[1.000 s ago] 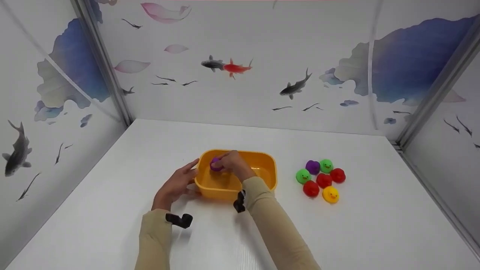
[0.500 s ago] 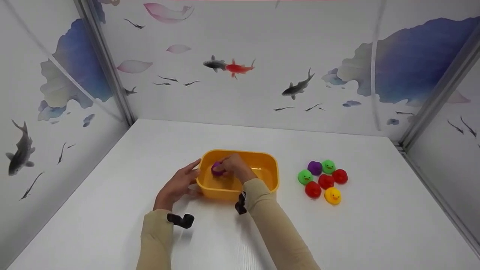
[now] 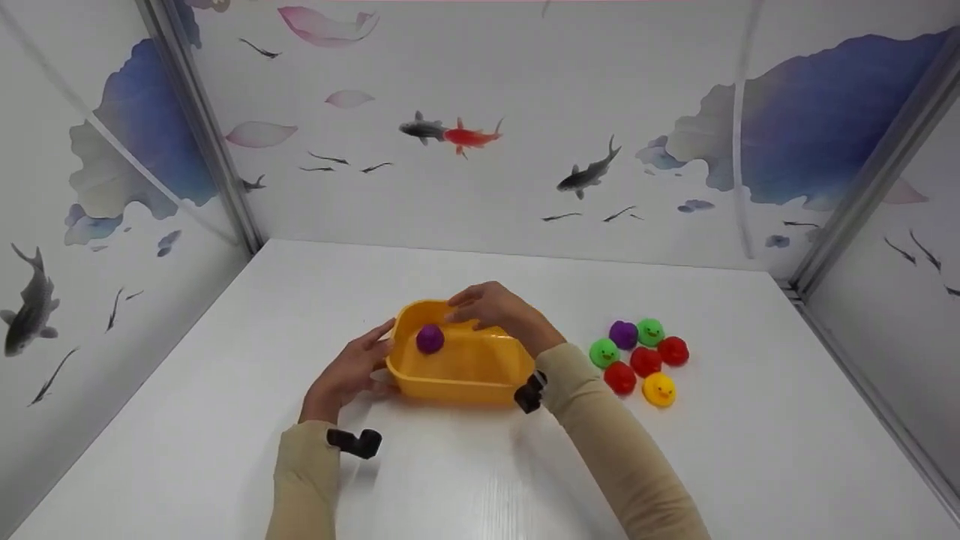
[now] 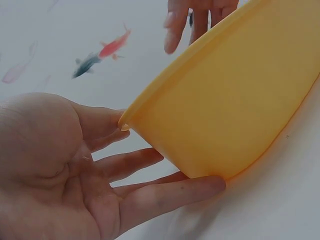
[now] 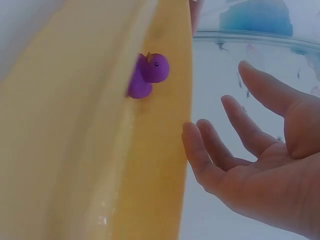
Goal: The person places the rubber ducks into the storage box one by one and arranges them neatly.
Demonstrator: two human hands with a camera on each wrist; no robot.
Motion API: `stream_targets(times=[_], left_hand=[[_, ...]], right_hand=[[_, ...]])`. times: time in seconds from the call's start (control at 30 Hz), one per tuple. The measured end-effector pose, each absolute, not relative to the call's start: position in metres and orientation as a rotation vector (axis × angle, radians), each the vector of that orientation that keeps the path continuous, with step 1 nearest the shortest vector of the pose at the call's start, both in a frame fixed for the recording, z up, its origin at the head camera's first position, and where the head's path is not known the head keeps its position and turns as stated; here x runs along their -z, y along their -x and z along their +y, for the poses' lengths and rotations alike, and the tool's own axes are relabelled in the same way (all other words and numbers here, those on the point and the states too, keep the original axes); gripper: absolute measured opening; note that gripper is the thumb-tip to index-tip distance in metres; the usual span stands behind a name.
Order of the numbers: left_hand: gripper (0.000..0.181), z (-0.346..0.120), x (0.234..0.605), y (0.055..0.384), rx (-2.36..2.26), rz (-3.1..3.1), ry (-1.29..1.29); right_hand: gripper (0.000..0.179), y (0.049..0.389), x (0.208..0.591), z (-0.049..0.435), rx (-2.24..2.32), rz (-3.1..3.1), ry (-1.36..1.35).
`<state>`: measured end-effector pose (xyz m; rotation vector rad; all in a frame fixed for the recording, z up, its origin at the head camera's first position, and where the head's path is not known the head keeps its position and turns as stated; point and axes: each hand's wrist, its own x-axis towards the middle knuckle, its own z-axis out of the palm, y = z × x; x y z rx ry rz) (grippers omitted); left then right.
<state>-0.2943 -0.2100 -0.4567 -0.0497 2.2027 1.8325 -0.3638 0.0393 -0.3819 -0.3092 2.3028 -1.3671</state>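
A purple rubber duck sits inside the yellow plastic basin, toward its left end. In the right wrist view the duck shows its eye and beak. My left hand rests against the basin's left end from outside. Its fingers are spread along the outer wall in the left wrist view, with one fingertip right at the rim. Above the basin's far rim hovers my right hand, fingers loosely bent and holding nothing.
Right of the basin, several rubber ducks stand in a cluster: a purple one, green ones, red ones and a yellow one. Printed panels wall in the white table at the back and sides.
My right hand has let go of the purple duck and risen out of the basin, up and to the right. The duck stays inside. My left hand keeps its place at the basin.
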Motion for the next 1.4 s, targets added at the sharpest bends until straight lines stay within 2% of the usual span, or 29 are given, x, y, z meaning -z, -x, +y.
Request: stream_targets(times=[0.23,0.43,0.93,1.13,1.4], left_hand=[[0.055,-0.211,0.458,0.295,-1.851,2.191,0.075],[0.056,-0.210,0.459,0.294,-1.856,2.174,0.080],[0.055,-0.210,0.460,0.296,-1.868,2.162,0.092],[0.056,-0.210,0.459,0.296,-1.877,2.153,0.086],[0.056,-0.209,0.459,0.297,-1.841,2.191,0.103]], right_hand=[[0.040,0.345,0.366,0.077,1.406,2.311,0.431],[0.041,0.326,0.375,0.110,1.479,2.308,0.504],[0.046,0.317,0.377,0.179,1.557,2.416,0.369],[0.054,0.314,0.371,0.222,1.561,2.534,0.234],[0.060,0.309,0.375,0.281,1.739,2.637,0.201]])
